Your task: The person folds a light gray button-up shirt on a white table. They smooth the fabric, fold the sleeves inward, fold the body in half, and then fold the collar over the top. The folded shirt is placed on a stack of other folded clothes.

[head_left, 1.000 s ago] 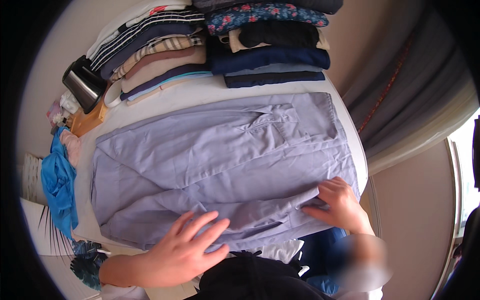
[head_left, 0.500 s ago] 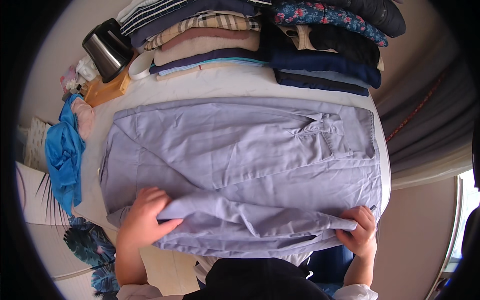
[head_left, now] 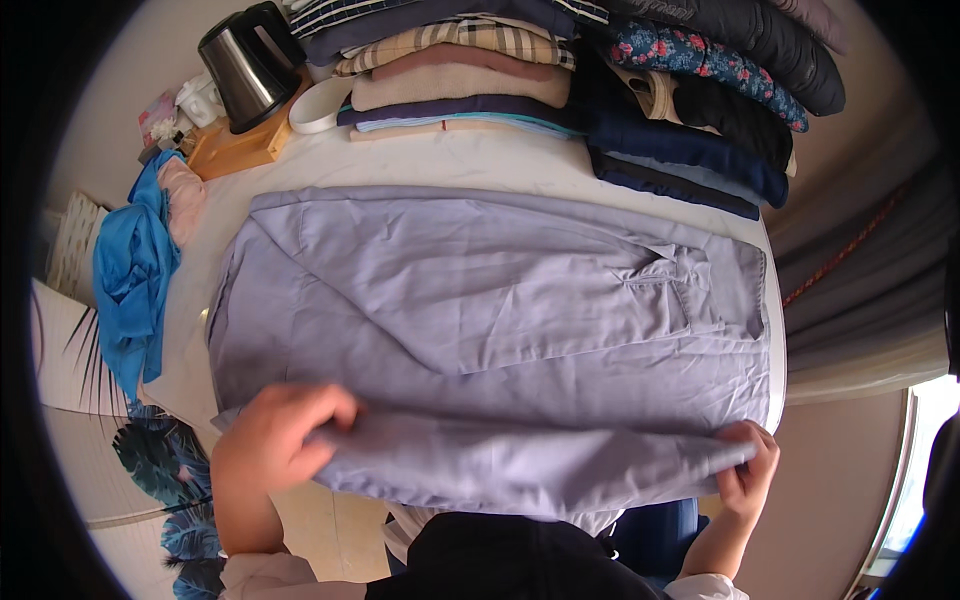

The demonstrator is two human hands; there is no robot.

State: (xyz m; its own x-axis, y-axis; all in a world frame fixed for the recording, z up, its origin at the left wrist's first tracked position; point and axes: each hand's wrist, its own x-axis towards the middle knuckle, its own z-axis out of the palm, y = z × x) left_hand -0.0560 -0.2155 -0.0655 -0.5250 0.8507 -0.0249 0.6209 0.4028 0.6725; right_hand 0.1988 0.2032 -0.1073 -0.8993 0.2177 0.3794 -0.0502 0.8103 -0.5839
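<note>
A lavender-grey long-sleeved shirt lies spread sideways over the white table, one sleeve laid across its body with the cuff at the right. Along the near side, a band of its cloth is lifted and hangs past the table edge. My right hand pinches the right end of this band between thumb and fingers. At the band's left end is my left hand, slightly blurred, its fingers curled with the cloth between them and the thumb.
Stacks of folded clothes and dark garments line the far side. A steel kettle on a wooden tray and a white bowl stand far left. Blue cloth hangs over the left edge; a grey curtain hangs right.
The lifted near band has been drawn straighter, with fewer folds. My right hand has shifted slightly right, and my left hand's fingers have curled in. The whole view has tilted a little.
</note>
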